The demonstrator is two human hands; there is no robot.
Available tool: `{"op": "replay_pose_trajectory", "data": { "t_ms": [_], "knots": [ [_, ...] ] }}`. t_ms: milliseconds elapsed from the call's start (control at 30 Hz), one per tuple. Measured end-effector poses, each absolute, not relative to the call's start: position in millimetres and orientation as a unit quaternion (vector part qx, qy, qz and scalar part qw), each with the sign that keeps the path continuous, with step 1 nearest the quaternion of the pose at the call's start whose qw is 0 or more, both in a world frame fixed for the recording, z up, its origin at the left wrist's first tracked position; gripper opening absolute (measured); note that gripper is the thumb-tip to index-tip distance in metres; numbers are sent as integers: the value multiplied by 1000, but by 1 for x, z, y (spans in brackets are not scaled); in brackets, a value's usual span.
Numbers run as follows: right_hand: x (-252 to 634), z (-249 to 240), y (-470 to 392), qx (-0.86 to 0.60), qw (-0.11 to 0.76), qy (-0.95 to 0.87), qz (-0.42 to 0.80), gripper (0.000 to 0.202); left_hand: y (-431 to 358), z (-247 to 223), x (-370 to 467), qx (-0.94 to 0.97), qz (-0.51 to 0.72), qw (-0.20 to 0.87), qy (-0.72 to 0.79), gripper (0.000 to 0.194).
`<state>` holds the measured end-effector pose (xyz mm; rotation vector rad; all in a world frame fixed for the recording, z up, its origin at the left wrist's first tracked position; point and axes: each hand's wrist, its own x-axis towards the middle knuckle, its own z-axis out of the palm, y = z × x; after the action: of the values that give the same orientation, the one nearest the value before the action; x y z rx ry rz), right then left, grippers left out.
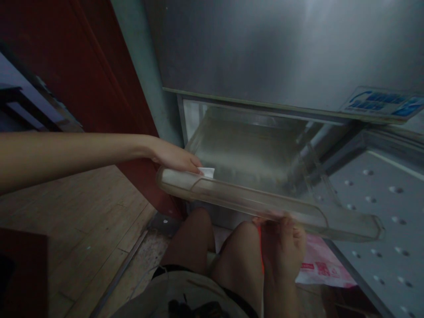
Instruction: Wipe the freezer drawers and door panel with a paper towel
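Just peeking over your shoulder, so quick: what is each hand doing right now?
Left hand: pressing a small white cloth on the clear drawer rim.
Right hand: closed on the drawer's front edge.

Dim wooden floor, red door

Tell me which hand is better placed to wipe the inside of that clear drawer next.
Probably the left. The left hand already presses a white cloth on the rim of the clear drawer, at its left end. The right hand grips the front edge from below, seemingly steadying it.
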<state>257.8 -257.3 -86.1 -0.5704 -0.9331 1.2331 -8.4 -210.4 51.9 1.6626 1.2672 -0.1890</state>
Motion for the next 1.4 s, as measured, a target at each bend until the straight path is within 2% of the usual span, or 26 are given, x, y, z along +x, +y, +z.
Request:
{"op": "replay_pose_trajectory", "data": {
  "t_ms": [267,467,700,767,833,933,1033,1333,1400],
  "knots": [
    [261,-90,-257,-265,675,-428,539,31,-204,54,-17,720,-111,477,492,46],
    [261,-92,-257,-280,675,-422,536,28,-194,65,-17,720,-85,448,524,46],
    [262,-93,-258,-275,681,-393,553,24,-190,102,0,832,-14,199,517,39],
    [262,-93,-258,-273,679,-401,552,26,-192,104,1,843,-10,165,512,35],
    [262,-92,-258,-274,678,-404,550,26,-194,97,0,853,-41,178,489,32],
    [261,-91,-258,-270,677,-406,551,25,-196,78,-2,839,-113,253,468,29],
    [261,-91,-258,-273,674,-415,547,27,-196,66,-2,810,-135,305,483,27],
    [261,-89,-257,-254,673,-430,546,30,-197,71,20,777,-199,309,512,27],
    [261,-88,-257,-253,669,-431,550,31,-197,69,22,757,-216,347,510,28]
  ]
}}
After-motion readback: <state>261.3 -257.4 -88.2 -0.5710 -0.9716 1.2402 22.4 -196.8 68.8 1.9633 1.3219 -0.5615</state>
